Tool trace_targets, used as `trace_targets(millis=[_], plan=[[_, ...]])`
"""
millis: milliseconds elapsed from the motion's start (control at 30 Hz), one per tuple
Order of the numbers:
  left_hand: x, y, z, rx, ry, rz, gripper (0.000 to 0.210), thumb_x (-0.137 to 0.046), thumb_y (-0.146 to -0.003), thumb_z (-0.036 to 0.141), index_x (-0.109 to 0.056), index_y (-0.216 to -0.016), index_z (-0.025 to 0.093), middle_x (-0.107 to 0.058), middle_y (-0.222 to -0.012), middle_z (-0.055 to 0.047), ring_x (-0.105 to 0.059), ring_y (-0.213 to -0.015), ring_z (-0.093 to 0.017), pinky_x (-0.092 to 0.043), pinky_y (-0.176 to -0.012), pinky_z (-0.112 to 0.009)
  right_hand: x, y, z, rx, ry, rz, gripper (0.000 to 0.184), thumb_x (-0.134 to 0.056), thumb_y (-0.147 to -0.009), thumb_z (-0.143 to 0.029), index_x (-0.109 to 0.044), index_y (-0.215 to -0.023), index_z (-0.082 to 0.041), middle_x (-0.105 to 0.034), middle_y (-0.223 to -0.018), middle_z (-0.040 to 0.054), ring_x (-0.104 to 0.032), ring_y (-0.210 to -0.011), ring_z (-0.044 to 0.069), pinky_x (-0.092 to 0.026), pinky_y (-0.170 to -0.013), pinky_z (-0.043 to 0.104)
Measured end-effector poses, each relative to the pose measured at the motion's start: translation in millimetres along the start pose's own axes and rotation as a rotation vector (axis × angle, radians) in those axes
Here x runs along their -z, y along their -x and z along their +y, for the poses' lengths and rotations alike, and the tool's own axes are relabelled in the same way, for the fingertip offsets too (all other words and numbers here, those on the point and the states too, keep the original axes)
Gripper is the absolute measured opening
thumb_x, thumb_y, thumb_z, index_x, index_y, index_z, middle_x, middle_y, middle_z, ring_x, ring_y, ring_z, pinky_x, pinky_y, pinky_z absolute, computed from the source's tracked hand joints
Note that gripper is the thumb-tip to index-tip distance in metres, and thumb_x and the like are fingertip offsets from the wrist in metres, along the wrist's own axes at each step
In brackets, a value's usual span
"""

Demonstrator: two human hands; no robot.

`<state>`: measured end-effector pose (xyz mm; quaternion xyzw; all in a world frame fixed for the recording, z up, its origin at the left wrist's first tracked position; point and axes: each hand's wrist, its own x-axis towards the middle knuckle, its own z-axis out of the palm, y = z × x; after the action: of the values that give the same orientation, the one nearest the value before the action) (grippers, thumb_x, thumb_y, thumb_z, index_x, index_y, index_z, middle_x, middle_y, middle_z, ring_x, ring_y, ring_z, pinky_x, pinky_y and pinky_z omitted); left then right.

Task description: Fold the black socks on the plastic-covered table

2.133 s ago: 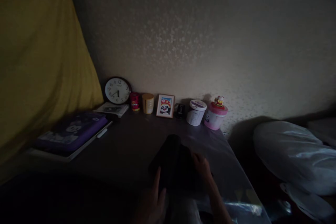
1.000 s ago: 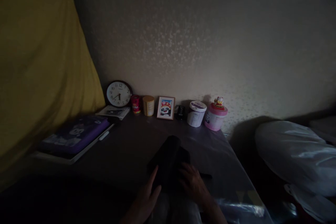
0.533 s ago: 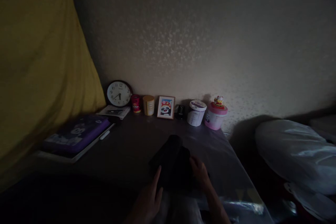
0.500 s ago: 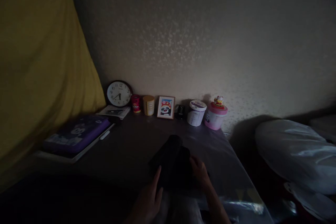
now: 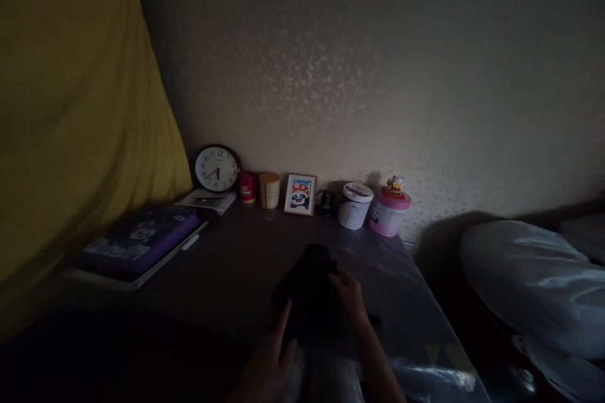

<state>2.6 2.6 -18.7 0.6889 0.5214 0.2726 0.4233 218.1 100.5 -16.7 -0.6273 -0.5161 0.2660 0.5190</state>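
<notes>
Both my hands are flat on the dark folded cloth [image 5: 307,293] mid-table [image 5: 227,277]: left hand [image 5: 274,359] fingers spread at its near-left edge, right hand [image 5: 350,296] pressed on top with fingers loosely curled, no pinch visible. Looks like I'm mid-fold/smoothing; next move likely needs a real hold on an edge, light is poor. 4 containers along the far wall, red tin [image 5: 246,186], yellow canister [image 5: 269,189], white tub [image 5: 354,205], pink tub [image 5: 390,214]: lids on, contents hidden.
</notes>
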Motion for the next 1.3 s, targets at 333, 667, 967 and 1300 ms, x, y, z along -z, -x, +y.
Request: trace_targets(millis=[333,667,967,1300], plan=[[2.3,-5,-4,-0.005,0.089,-0.080,0.076,-0.044,-0.082,0.018,-0.008,-0.148,0.010,-0.052,-0.137,-0.011,-0.049,-0.126,-0.015,-0.035,-0.106,-0.027,-44,-14,-34,-0.014,0.193,-0.019,0.039,-0.064,-0.066,-0.028,-0.065,-0.101,-0.012,-0.070,-0.064,0.0035,-0.067,-0.065,0.021,-0.048,-0.057,0.026],[-2.2,-7,-5,0.103,0.048,-0.066,0.074,-0.042,-0.084,0.016,-0.005,-0.146,0.001,-0.048,-0.138,-0.020,-0.049,-0.125,-0.018,-0.037,-0.104,-0.027,-63,5,-46,0.146,0.485,-0.224,0.026,-0.049,-0.083,-0.018,-0.060,-0.107,-0.019,-0.074,-0.086,0.0033,-0.068,-0.088,0.019,-0.045,-0.071,0.025],[5.5,-6,17,0.049,-0.128,-0.093,0.084,-0.044,-0.080,0.012,0.003,-0.148,0.021,-0.057,-0.133,-0.008,-0.058,-0.115,-0.017,-0.043,-0.096,-0.027,-65,11,-45,0.234,0.581,-0.240,0.027,-0.047,-0.085,-0.016,-0.057,-0.109,-0.020,-0.073,-0.090,0.0022,-0.068,-0.084,0.019,-0.046,-0.068,0.025],[-8.6,-11,-1,0.028,-0.222,-0.016,0.067,-0.037,-0.087,0.016,-0.011,-0.148,0.020,-0.051,-0.138,-0.007,-0.055,-0.118,-0.012,-0.039,-0.097,-0.020,-38,35,-27,0.657,0.324,-0.116,0.018,-0.045,-0.090,-0.018,-0.063,-0.093,-0.021,-0.065,-0.098,0.0061,-0.061,-0.092,0.018,-0.048,-0.083,0.032]])
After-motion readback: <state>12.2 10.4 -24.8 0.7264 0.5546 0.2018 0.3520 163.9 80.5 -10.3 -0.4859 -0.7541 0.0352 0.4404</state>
